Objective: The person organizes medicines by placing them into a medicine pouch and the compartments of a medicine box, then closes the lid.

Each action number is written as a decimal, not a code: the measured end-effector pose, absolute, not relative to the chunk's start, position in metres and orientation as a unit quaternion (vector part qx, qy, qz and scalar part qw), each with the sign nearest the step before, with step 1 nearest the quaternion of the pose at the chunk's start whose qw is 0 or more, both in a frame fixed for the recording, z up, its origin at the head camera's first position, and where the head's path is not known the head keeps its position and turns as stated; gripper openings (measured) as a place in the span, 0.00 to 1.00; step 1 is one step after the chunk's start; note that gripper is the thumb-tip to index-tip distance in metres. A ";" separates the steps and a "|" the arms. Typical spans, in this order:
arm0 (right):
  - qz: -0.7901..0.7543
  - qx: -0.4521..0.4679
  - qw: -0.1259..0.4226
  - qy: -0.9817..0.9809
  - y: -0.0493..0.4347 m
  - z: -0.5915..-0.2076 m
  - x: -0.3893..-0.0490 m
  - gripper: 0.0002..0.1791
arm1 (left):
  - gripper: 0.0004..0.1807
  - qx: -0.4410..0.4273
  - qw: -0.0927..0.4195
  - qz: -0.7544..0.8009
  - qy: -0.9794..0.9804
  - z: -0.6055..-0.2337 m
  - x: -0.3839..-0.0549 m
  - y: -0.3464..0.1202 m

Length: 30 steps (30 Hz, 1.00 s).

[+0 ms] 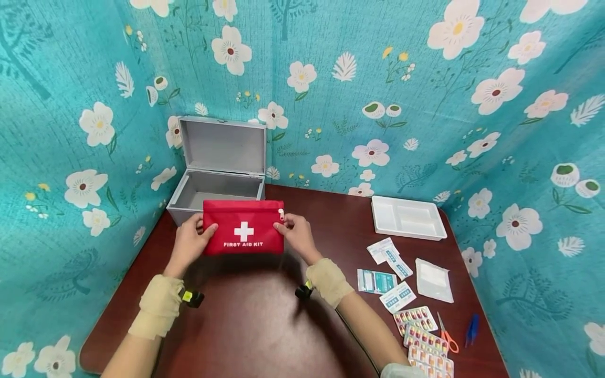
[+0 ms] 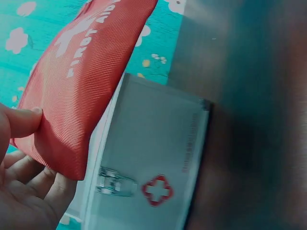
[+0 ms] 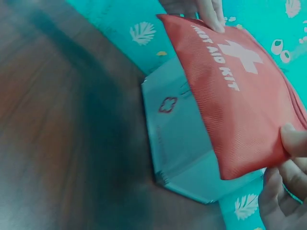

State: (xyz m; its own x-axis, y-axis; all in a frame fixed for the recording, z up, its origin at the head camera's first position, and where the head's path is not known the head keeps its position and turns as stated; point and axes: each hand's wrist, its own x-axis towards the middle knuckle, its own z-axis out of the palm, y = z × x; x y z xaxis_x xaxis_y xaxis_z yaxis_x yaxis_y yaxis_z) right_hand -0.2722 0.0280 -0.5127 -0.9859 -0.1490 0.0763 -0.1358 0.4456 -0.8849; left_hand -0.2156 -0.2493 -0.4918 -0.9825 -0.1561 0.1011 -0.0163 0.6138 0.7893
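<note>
Both hands hold up a red zippered first aid pouch (image 1: 243, 236) by its two ends, its white cross and lettering facing me. My left hand (image 1: 190, 241) pinches the left end, thumb in front and fingers behind, as the left wrist view shows. At the other end, below the zipper pull, my right hand (image 1: 299, 237) grips the pouch the same way. Just behind the pouch stands a grey metal box (image 1: 222, 152) with its lid raised. A latch (image 2: 115, 183) and a red cross mark its front. The pouch hides part of the box's front.
On the right of the brown table (image 1: 255, 320) lie a white divided tray (image 1: 408, 233), several small packets (image 1: 398, 297), a white gauze packet (image 1: 434, 281), several blister packs of capsules (image 1: 427, 338), orange-handled scissors (image 1: 449, 341) and blue tweezers (image 1: 471, 329). Floral cloth (image 1: 321, 105) surrounds the table.
</note>
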 end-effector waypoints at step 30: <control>-0.474 -0.013 0.118 0.873 -0.075 -0.468 -0.366 0.22 | 0.33 0.061 -0.041 -0.332 -0.940 -0.460 -0.347 -0.316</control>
State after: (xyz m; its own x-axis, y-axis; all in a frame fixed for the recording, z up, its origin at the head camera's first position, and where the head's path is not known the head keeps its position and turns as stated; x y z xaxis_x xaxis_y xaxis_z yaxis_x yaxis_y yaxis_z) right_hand -0.3657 -0.0749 -0.4678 -0.9718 -0.1347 -0.1937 0.0891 0.5506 -0.8300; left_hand -0.3472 -0.3160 -0.4601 -0.9892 -0.0870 -0.1183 -0.1420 0.7722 0.6194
